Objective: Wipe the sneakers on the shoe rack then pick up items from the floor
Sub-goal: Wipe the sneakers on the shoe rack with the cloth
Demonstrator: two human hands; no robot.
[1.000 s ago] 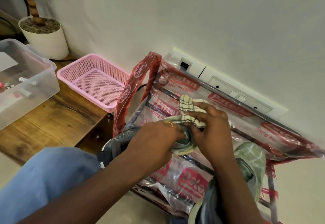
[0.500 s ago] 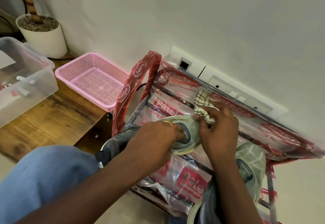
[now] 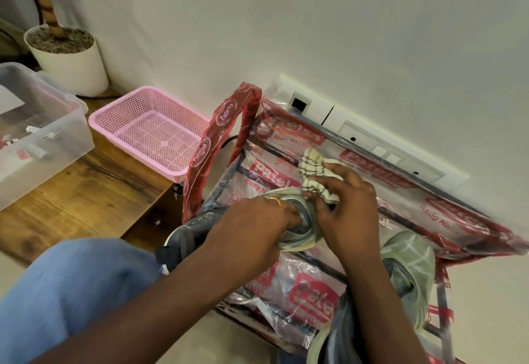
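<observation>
A grey-green sneaker [image 3: 300, 239] lies on the plastic-wrapped shoe rack [image 3: 400, 206]. My left hand [image 3: 252, 226] grips it from the left, fingers curled over its upper. My right hand [image 3: 346, 209] holds a cream striped cloth [image 3: 313, 173] bunched in its fingers and presses it against the sneaker's toe end. A second pale green sneaker [image 3: 409, 269] sits lower right on the rack, partly hidden behind my right forearm.
A pink mesh basket [image 3: 148, 132] and a clear plastic bin [image 3: 37, 134] rest on a wooden bench [image 3: 86, 195] to the left. A white plant pot [image 3: 68, 57] stands behind them. White wall sockets [image 3: 372, 140] sit behind the rack. My blue-clad knee [image 3: 65, 292] is lower left.
My right hand moved the cloth right along the sneaker's toe, then back slightly towards the left hand. The left hand kept its grip on the sneaker.
</observation>
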